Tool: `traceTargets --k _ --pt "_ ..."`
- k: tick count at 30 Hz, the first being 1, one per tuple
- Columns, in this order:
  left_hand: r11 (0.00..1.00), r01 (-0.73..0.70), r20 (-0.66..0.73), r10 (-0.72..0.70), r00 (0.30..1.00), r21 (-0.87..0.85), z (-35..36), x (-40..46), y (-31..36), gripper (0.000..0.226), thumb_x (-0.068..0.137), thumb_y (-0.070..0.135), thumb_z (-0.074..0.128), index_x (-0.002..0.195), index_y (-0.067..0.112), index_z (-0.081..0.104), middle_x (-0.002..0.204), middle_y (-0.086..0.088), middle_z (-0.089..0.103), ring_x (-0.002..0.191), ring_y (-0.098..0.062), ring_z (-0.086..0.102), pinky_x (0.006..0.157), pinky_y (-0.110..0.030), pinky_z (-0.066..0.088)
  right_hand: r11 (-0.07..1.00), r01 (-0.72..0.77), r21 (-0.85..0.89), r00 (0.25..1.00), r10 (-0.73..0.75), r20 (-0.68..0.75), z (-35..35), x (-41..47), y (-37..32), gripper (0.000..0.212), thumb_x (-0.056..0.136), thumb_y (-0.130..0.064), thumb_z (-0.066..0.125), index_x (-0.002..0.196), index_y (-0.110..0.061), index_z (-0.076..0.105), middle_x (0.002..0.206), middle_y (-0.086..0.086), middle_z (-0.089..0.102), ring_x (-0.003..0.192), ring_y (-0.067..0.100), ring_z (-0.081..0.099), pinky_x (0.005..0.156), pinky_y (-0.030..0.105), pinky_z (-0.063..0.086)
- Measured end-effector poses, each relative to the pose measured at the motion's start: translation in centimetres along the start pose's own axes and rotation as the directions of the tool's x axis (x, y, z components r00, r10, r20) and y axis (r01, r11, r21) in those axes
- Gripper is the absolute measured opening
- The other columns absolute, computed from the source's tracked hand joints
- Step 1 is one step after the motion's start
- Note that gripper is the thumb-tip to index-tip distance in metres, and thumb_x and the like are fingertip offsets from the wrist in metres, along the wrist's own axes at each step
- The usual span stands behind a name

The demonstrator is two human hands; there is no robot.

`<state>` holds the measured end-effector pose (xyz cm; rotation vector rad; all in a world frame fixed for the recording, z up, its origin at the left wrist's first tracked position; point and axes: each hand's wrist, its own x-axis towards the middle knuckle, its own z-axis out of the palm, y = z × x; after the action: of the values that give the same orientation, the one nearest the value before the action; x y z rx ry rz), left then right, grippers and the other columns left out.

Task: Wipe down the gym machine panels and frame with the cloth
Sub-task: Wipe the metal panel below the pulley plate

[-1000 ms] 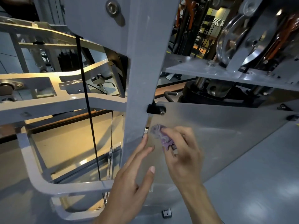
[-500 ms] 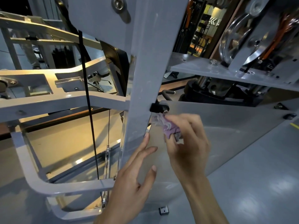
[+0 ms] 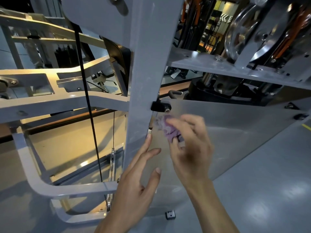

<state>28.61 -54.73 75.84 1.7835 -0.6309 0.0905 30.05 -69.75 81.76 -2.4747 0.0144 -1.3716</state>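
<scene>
My right hand (image 3: 188,143) grips a small crumpled purple cloth (image 3: 165,127) and holds it against the translucent side panel (image 3: 235,132) of the gym machine, just below a black bracket (image 3: 159,106). My left hand (image 3: 136,184) has straight fingers, with the fingertips touching the edge of the grey upright frame post (image 3: 144,81) where the panel meets it. The right hand is blurred by motion.
Grey frame bars (image 3: 50,105) and a black cable (image 3: 87,101) run to the left of the post. A steel pulley wheel (image 3: 242,31) and a grey shelf plate (image 3: 227,68) sit at the upper right. Grey floor (image 3: 269,190) lies below, with other gym equipment behind.
My right hand has moved the cloth up the panel to just under the black bracket and rubs there. My left hand has stayed at the post's edge.
</scene>
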Motion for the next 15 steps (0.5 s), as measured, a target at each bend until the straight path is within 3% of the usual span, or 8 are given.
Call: traceTargets --k 3,7,10,12,15 --pt "1.0 0.011 -0.049 -0.01 0.999 0.018 0.3 -0.4 -0.6 0.036 0.1 0.037 0.054 0.136 0.045 0.055 0.159 0.035 0.03 0.143 0.014 0.031 0.105 -0.008 0.031 1.0 0.021 0.018 0.994 -0.023 0.108 1.4 -2.9 0.6 0.04 0.075 -0.006 0.053 0.107 -0.023 0.071 0.107 -0.009 0.053 0.084 0.022 0.064 0.064 0.036 0.054" --pt "1.0 0.025 -0.04 -0.025 0.999 0.0 0.4 -1.1 -0.8 0.028 0.1 0.032 0.056 0.126 0.041 0.059 0.161 0.028 0.033 0.147 0.003 0.034 0.105 -0.011 0.035 0.999 0.012 0.039 0.998 -0.015 0.064 0.9 -1.6 0.0 0.041 0.075 -0.005 0.052 0.105 -0.021 0.075 0.106 -0.01 0.053 0.082 0.024 0.065 0.062 0.033 0.054" --pt "1.0 0.025 -0.028 -0.025 0.999 -0.006 0.5 -1.3 -0.6 0.023 0.101 0.031 0.056 0.122 0.039 0.06 0.162 0.026 0.033 0.149 0.001 0.033 0.105 -0.007 0.034 0.998 0.015 0.062 1.0 -0.015 -0.005 0.6 0.0 -0.4 0.046 0.071 0.004 0.058 0.106 -0.02 0.076 0.106 -0.01 0.051 0.083 0.022 0.064 0.063 0.031 0.051" --pt "1.0 0.03 -0.025 -0.03 0.999 -0.007 0.4 -1.3 -0.7 0.024 0.101 0.031 0.056 0.123 0.038 0.06 0.162 0.026 0.033 0.149 0.001 0.033 0.105 -0.008 0.035 0.998 0.003 0.061 1.0 -0.004 0.024 1.4 -1.6 0.3 0.047 0.07 0.006 0.061 0.107 -0.021 0.073 0.105 -0.008 0.054 0.083 0.021 0.063 0.064 0.032 0.052" --pt "0.998 0.066 -0.035 -0.066 0.997 -0.01 0.3 -1.5 -1.2 0.026 0.099 0.034 0.056 0.124 0.04 0.061 0.159 0.03 0.034 0.147 0.003 0.034 0.113 -0.027 0.035 0.998 -0.01 0.056 0.992 0.003 0.127 2.6 -5.0 1.4 0.04 0.076 -0.002 0.058 0.108 -0.022 0.071 0.102 -0.003 0.06 0.078 0.023 0.063 0.063 0.04 0.055"
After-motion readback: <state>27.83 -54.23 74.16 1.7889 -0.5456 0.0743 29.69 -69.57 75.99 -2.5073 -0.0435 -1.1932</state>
